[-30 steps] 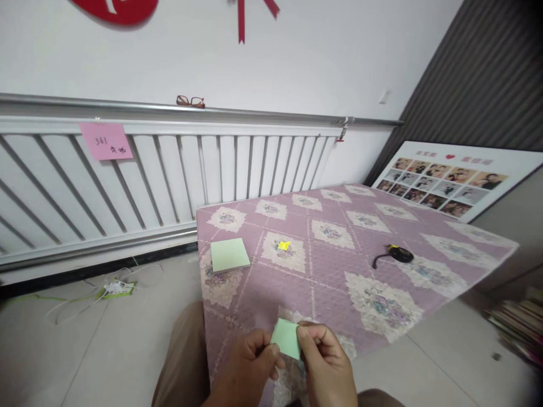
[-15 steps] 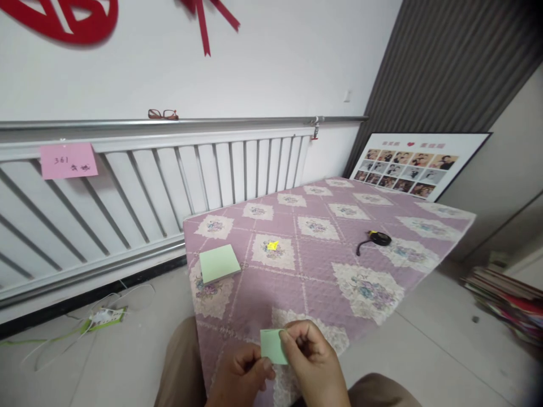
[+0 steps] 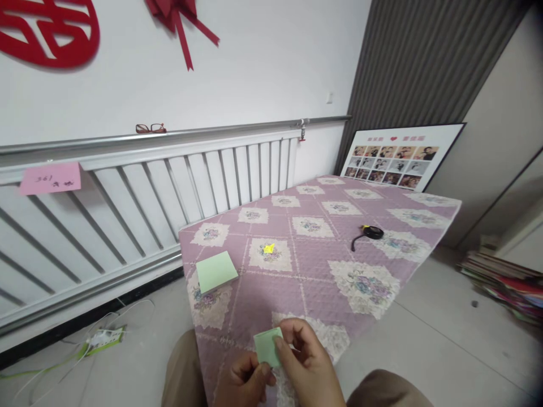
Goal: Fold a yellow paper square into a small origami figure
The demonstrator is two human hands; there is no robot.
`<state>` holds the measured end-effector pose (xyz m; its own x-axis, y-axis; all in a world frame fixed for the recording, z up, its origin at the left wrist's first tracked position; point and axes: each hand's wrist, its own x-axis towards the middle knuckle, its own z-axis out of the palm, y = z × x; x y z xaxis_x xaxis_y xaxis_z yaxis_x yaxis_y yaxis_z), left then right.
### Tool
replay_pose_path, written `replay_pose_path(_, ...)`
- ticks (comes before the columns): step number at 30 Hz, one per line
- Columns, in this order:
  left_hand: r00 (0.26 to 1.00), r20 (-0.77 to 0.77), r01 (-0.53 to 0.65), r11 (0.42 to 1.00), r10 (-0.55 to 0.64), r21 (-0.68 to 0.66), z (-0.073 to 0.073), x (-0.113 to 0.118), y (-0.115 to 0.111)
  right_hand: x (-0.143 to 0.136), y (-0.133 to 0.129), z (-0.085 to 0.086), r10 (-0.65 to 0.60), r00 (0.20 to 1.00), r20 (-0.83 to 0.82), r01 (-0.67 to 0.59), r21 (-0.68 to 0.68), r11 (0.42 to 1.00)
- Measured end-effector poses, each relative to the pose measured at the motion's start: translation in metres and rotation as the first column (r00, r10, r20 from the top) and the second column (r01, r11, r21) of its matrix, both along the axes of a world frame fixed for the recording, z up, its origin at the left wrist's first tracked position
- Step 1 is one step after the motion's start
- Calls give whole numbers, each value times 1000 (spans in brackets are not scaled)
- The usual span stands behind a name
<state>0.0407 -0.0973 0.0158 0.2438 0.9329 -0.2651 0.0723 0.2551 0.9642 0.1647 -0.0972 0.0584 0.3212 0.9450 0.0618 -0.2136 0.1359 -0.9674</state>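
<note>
A small folded piece of light green paper [image 3: 267, 346] is held between my two hands above the near end of the table. My left hand [image 3: 246, 380] pinches its lower edge between thumb and finger. At its right side, my right hand [image 3: 306, 362] grips it, the thumb lying on the front face. Beyond my left hand, a pad of light green paper [image 3: 216, 272] lies on the tablecloth. A small yellow folded paper piece [image 3: 268, 249] rests farther back, near the middle of the table.
The table wears a purple floral cloth [image 3: 314, 257]. A black tape measure with a strap [image 3: 373, 232] lies on its right part. A white radiator [image 3: 139, 209] runs along the left, and a photo board [image 3: 445, 147] leans at the far end. Stacked papers [image 3: 500, 282] sit at right.
The folded green paper has tilted a little and shifted slightly left between my hands. My view has turned a little, so the room appears shifted left. Both hands keep their hold.
</note>
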Motion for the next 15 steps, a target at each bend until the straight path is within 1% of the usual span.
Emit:
replay_pose_path(2, 1000, -22, -12, 1000, 12, 3, 3, 0, -1, 2, 0, 0, 35, 999, 35, -35, -4, 999)
replay_pose_path(4, 999, -37, -24, 1000, 25, 15, 3, 0, -1, 3, -1, -1, 53, 998, 35, -52, -20, 998)
replay_pose_path(9, 999, -30, -31, 999, 32, 37, -6, 1, -2, 4, -2, -3, 95, 995, 17, -94, -51, 994)
replay_pose_path(13, 1000, -8, 3, 1000, -3, 28, -9, 2, -3, 4, -1, -5, 77, 997, 17, -75, -70, 995)
replay_pose_path(15, 1000, 3, 15, 1000, -15, -28, -6, 2, -4, 4, -1, -5, 63, 998, 27, -62, -59, 996)
